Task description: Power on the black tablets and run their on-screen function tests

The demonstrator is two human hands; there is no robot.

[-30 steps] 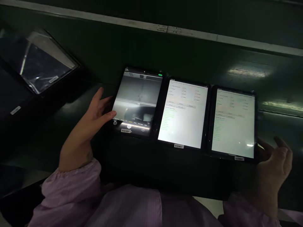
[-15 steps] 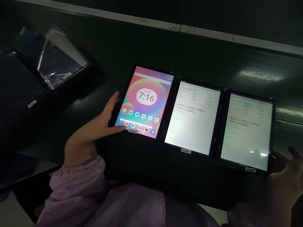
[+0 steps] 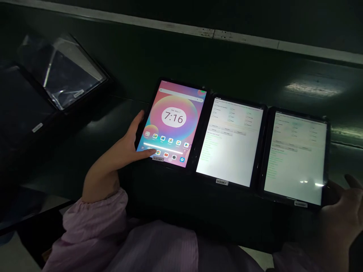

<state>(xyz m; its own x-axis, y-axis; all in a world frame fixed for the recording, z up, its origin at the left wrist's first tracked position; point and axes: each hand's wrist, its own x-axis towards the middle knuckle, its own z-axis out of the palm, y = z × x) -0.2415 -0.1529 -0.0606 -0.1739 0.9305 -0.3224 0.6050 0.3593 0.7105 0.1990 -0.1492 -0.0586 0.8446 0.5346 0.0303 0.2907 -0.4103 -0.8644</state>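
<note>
Three lit tablets stand side by side in a row, tilted a little to the right. My left hand (image 3: 129, 141) grips the left tablet (image 3: 174, 121) at its lower left edge, thumb lying over the bottom of the screen. That screen shows a colourful home page with 7:16 and app icons. The middle tablet (image 3: 229, 143) and the right tablet (image 3: 295, 162) show white pages with check boxes and green text. My right hand (image 3: 344, 202) is at the right tablet's lower right edge; its fingers are dark and partly hidden, one finger sticking out apart.
At the left lie dark tablets, one (image 3: 75, 73) under clear plastic film and another (image 3: 19, 102) nearer me, with small labels. A pale strip (image 3: 170, 28) runs across the dark green bench (image 3: 136, 64) behind the row. A light reflection lies at the far right.
My left thumb has slid slightly right across the bottom icons. The date on the left tablet went from Fri, May 1 to Sat, May 2. Otherwise the row stays as it was.
</note>
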